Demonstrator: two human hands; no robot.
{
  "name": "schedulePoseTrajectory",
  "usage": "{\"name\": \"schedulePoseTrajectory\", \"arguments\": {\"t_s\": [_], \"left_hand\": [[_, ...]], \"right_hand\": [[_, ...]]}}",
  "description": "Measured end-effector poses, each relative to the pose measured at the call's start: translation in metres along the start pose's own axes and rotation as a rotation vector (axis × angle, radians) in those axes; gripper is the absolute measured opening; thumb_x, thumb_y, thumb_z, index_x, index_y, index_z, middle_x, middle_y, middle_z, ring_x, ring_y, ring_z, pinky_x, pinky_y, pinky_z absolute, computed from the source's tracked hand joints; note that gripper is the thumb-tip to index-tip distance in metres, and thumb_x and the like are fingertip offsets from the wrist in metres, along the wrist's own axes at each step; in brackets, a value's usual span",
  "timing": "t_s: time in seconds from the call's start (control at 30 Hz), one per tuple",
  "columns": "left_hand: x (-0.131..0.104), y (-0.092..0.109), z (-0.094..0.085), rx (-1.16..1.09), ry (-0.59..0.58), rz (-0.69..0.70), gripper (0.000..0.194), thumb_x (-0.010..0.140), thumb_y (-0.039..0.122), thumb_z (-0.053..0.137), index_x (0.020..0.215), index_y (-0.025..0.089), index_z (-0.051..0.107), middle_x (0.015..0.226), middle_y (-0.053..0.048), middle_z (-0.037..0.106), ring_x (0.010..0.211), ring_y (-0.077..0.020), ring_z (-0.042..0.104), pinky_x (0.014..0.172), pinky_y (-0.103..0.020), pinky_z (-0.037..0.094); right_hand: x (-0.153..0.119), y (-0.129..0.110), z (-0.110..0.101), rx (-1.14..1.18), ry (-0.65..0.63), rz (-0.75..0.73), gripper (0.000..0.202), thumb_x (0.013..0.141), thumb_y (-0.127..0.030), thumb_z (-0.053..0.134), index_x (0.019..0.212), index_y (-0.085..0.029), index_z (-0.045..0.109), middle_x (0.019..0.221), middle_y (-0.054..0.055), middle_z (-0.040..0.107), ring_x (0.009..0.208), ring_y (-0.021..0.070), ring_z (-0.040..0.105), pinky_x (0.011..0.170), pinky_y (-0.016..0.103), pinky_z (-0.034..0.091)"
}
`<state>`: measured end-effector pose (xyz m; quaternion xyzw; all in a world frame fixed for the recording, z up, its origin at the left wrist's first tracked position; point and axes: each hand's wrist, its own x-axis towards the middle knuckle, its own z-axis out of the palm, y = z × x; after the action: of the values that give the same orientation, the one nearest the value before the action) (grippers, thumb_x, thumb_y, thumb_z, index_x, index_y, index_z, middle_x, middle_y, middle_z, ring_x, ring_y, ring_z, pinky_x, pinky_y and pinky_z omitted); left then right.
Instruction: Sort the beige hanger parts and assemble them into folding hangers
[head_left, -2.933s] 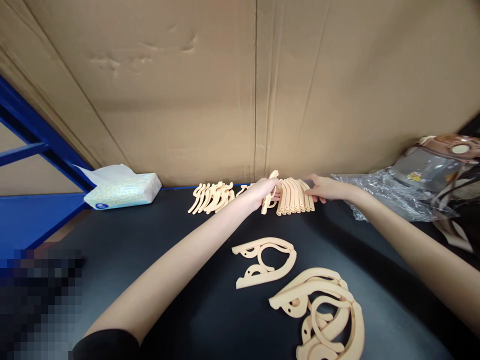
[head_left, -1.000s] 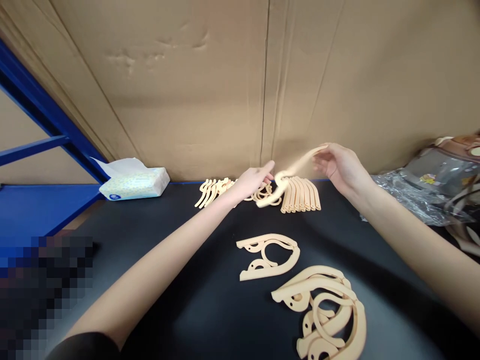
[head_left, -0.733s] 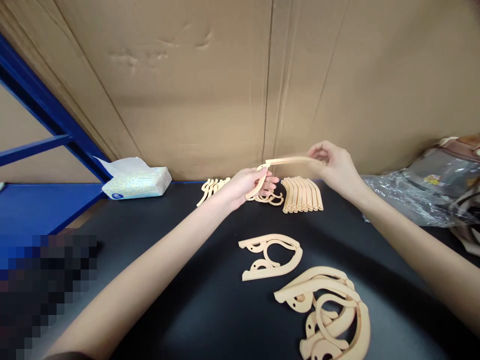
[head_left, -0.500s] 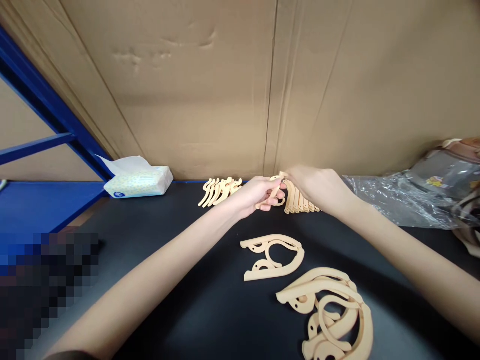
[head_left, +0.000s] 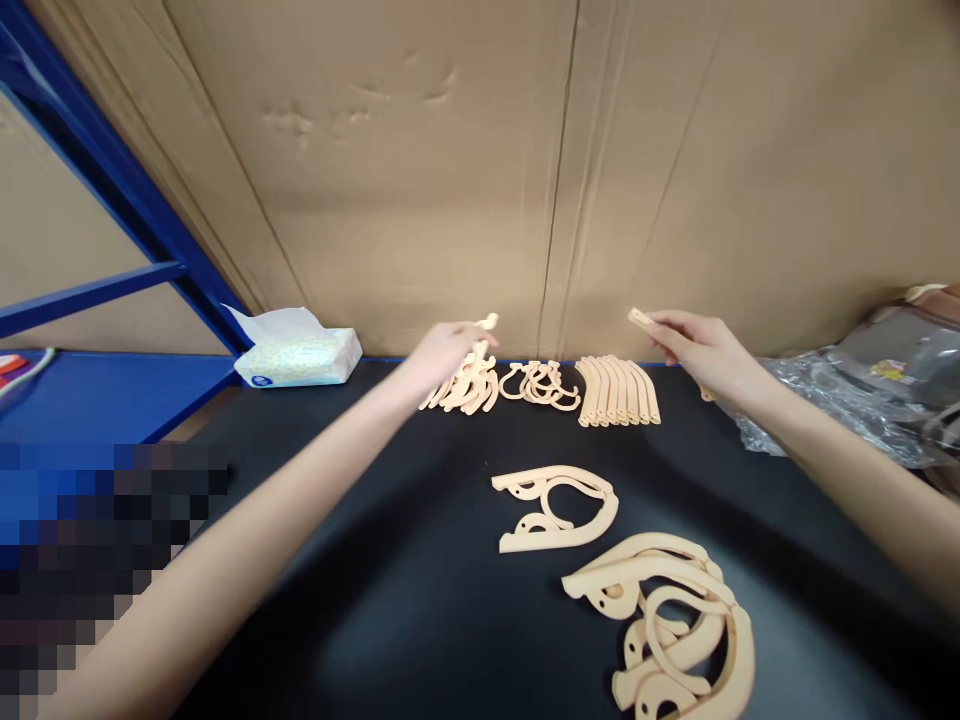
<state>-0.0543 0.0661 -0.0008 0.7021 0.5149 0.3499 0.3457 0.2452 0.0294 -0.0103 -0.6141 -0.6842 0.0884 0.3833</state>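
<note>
My left hand [head_left: 450,352] is at the pile of small curved wooden pieces [head_left: 469,388] at the back of the black table, its fingers closed round a small pale wooden piece [head_left: 489,322]. Raised over the back right, my right hand [head_left: 694,345] pinches a wooden piece [head_left: 640,317] whose far end shows below the palm. Between the hands lie wooden hooks [head_left: 541,383] and a row of curved wooden arms [head_left: 616,390]. Nearer to me rests a folded wooden hanger [head_left: 559,510], with several more stacked [head_left: 739,650] at the front right.
A tissue pack [head_left: 300,355] stands at the back left beside a blue metal frame [head_left: 157,225]. Cardboard [head_left: 420,180] rises behind the black table [head_left: 405,600]. Crumpled clear plastic [head_left: 802,390] and a transparent bag [head_left: 900,350] lie at the right.
My hands have moved apart, the left to the small-piece pile, the right outward with a wooden piece. The hooks between them have come into view. The whole view has shifted slightly.
</note>
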Motion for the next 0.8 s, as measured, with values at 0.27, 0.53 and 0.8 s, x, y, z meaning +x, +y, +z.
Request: {"name": "schedulePoseTrajectory", "arguments": {"t_s": [0.27, 0.53, 0.8], "left_hand": [[0.018, -0.068, -0.028, 0.224, 0.180, -0.156, 0.018, 0.071, 0.032, 0.063, 0.075, 0.015, 0.064, 0.077, -0.005, 0.067, 0.073, -0.0197, 0.060, 0.066, -0.027, 0.040], [0.001, -0.062, -0.011, 0.475, 0.266, 0.016, 0.025, 0.082, 0.037, 0.052, 0.097, 0.017, 0.055, 0.105, -0.011, 0.059, 0.101, -0.0270, 0.052, 0.080, -0.033, 0.039], [-0.050, -0.007, 0.007, 0.515, -0.504, 0.152, 0.031, 0.078, 0.048, 0.060, 0.096, 0.023, 0.059, 0.093, -0.002, 0.059, 0.082, -0.0191, 0.054, 0.069, -0.027, 0.040]], "right_hand": [[-0.037, 0.022, 0.001, -0.410, 0.159, -0.366, 0.018, 0.089, -0.026, 0.048, 0.097, -0.018, 0.062, 0.102, 0.008, 0.070, 0.095, 0.0249, 0.064, 0.075, 0.036, 0.049], [-0.051, 0.049, 0.015, -0.665, 0.046, -0.494, 0.024, 0.092, -0.018, 0.039, 0.097, -0.018, 0.062, 0.106, 0.008, 0.070, 0.093, 0.0215, 0.065, 0.065, 0.030, 0.048], [-0.052, 0.050, 0.018, -0.426, -0.089, -0.317, 0.022, 0.088, -0.018, 0.040, 0.099, -0.021, 0.060, 0.109, 0.007, 0.065, 0.091, 0.0215, 0.065, 0.071, 0.033, 0.050]]}}
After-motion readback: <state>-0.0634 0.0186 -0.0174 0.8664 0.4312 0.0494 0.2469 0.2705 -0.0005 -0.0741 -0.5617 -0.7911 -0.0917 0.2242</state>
